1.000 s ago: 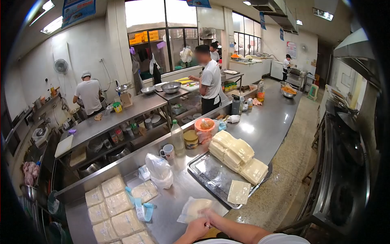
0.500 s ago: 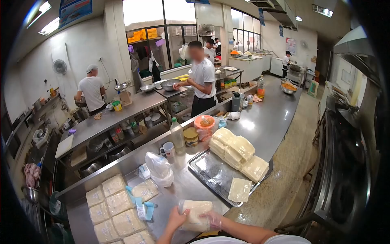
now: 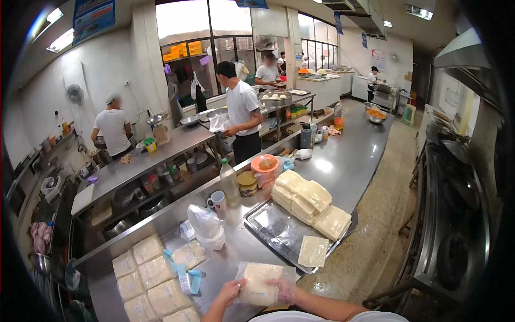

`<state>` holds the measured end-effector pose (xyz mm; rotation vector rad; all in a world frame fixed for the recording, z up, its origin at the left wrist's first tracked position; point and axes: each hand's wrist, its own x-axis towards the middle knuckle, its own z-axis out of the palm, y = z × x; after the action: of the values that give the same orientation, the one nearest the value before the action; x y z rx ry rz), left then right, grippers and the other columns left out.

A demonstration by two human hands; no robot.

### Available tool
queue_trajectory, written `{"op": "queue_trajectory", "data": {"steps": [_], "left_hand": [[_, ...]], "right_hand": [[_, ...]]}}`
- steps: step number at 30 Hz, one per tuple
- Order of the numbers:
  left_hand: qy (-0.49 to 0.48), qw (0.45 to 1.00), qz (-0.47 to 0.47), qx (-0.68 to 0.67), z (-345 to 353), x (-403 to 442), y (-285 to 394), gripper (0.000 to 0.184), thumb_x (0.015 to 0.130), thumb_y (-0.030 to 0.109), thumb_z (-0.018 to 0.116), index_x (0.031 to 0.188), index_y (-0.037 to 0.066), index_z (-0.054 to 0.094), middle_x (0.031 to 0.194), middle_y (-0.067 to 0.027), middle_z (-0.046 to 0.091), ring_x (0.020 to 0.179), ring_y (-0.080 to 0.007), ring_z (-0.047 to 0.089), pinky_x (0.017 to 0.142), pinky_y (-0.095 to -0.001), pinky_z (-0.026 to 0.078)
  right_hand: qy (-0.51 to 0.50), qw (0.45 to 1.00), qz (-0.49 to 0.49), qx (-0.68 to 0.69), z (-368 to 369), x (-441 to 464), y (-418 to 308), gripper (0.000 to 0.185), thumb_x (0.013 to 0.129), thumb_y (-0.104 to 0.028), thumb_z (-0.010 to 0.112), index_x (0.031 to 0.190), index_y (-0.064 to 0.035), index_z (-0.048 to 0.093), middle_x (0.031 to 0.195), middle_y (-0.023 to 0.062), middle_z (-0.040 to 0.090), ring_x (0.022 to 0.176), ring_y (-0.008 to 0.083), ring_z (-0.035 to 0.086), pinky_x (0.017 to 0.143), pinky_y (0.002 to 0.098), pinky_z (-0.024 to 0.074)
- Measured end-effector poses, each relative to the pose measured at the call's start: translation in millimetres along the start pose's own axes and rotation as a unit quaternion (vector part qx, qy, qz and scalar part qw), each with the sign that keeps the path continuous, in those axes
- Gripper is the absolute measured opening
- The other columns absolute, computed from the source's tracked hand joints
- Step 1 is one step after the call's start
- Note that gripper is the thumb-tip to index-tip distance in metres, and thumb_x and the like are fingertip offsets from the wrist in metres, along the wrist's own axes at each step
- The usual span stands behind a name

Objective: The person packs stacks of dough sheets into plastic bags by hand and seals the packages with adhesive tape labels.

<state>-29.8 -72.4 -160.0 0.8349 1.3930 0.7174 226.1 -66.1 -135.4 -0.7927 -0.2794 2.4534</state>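
At the counter's near edge I hold a clear plastic bag with a stack of pale, square dough sheets inside. My left hand grips the bag's left edge, thumb on top. On the other side, my right hand is closed on the stack's right end, with clear film over its fingers. Beyond the bag, a metal tray bears a large pile of loose dough sheets, and one separate sheet lies at its near corner. Several filled packs lie in rows to the left.
Blue-and-white label strips lie beside the packs. Behind them stand a white plastic bag, a mug, a bottle, a yellow-lidded jar and an orange tub. A co-worker stands across the counter; stoves line the right.
The held bag has tilted up slightly, and printing on its lower part now shows. My hands keep their hold. The co-worker across has turned away and now holds a white bag.
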Motion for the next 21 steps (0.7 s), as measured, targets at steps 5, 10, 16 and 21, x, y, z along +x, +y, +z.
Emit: {"op": "queue_trajectory", "data": {"steps": [5,10,16,21], "left_hand": [[-0.02,1.0,0.014,-0.009,1.9,-29.6,3.9,0.041,0.099,0.04,0.067,0.102,-0.001,0.071,0.08,-0.0009,0.065,0.071,-0.0093,0.056,0.065,-0.0293,0.048],[0.127,0.989,0.02,0.069,-10.0,-14.9,-22.0,0.035,0.094,0.035,0.073,0.094,0.001,0.067,0.078,-0.0049,0.066,0.067,-0.015,0.061,0.063,-0.0348,0.052],[0.168,0.904,0.265,0.29,81.9,-77.3,76.7,0.053,0.081,0.043,0.08,0.109,0.002,0.064,0.091,-0.0159,0.07,0.082,-0.0311,0.069,0.074,-0.0423,0.055],[0.153,0.828,0.34,0.418,117.2,-70.9,117.3,0.034,0.084,0.032,0.072,0.103,0.005,0.066,0.095,-0.0183,0.071,0.089,-0.0408,0.069,0.077,-0.0503,0.054]], "right_hand": [[0.012,0.998,-0.044,0.044,-9.9,-0.6,-7.4,0.054,0.094,-0.017,0.065,0.142,0.0017,0.047,0.135,0.0199,0.061,0.12,0.0389,0.063,0.102,0.0593,0.0511],[0.071,0.988,-0.123,0.062,-8.4,12.7,-6.5,0.046,0.094,-0.013,0.063,0.136,0.0032,0.051,0.128,0.0204,0.063,0.118,0.0401,0.063,0.102,0.0599,0.0506],[0.177,0.971,-0.158,0.022,-11.9,68.8,8.8,0.04,0.096,-0.022,0.062,0.129,0.0,0.055,0.122,0.0202,0.062,0.103,0.0396,0.066,0.087,0.0567,0.0566],[0.168,0.98,-0.111,-0.004,-16.5,105.5,23.7,0.04,0.096,-0.024,0.061,0.129,-0.0004,0.055,0.122,0.0203,0.062,0.104,0.0398,0.065,0.086,0.0563,0.0565]]}}
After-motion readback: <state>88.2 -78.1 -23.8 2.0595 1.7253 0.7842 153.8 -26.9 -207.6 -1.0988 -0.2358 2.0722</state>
